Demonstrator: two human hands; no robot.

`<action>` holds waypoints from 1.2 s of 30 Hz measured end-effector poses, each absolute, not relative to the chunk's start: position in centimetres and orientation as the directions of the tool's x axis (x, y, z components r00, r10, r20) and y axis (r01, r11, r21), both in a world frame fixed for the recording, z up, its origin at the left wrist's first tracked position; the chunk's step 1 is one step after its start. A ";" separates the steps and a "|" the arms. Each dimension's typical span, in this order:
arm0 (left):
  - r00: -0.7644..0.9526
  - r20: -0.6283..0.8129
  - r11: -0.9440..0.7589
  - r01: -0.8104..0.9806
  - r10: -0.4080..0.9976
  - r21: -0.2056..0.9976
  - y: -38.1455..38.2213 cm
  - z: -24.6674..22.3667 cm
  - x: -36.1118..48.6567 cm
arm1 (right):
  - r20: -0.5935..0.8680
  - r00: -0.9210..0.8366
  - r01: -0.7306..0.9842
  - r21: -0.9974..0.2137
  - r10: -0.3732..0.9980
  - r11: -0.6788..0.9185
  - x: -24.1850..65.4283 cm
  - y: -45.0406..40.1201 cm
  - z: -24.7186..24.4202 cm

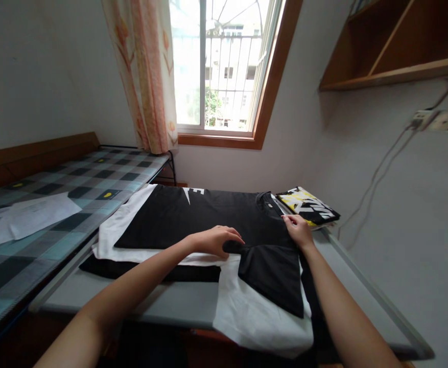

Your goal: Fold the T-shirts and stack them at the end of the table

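Note:
A black T-shirt (216, 214) with white lettering lies flat on top of a white shirt (260, 309), and another black garment (127, 270) shows beneath them. My left hand (220, 241) is at the near edge of the top shirt by the sleeve, fingers curled in a pinch on the black cloth. At the collar side, my right hand (297, 227) pinches the shoulder edge of the same shirt. The black sleeve (273, 276) points toward me over the white one.
Folded shirts (310, 204) are stacked at the table's back right corner. The grey table (185, 305) stands beside a bed with a checked cover (120, 168) and papers (36, 214) on the left. Behind are a window and a curtain (147, 66); cables hang on the right wall.

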State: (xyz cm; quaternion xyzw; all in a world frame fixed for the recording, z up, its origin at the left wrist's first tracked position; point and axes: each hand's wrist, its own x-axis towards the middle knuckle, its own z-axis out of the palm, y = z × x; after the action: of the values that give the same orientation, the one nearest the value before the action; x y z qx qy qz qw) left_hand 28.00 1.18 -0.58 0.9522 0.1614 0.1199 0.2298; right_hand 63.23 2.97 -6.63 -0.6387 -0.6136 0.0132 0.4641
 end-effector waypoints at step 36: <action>0.507 0.041 0.052 -0.167 0.861 0.985 1.3 -5.0 32.9 | -0.030 -0.509 0.412 -0.886 0.860 0.213 62.1 -1.9 0.2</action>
State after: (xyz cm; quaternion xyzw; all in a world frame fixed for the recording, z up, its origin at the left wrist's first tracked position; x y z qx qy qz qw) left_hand 32.90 1.35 -4.96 0.5668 0.3059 0.3910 0.6575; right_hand 62.10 -1.87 0.16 -0.4304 -0.7391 0.4563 0.2455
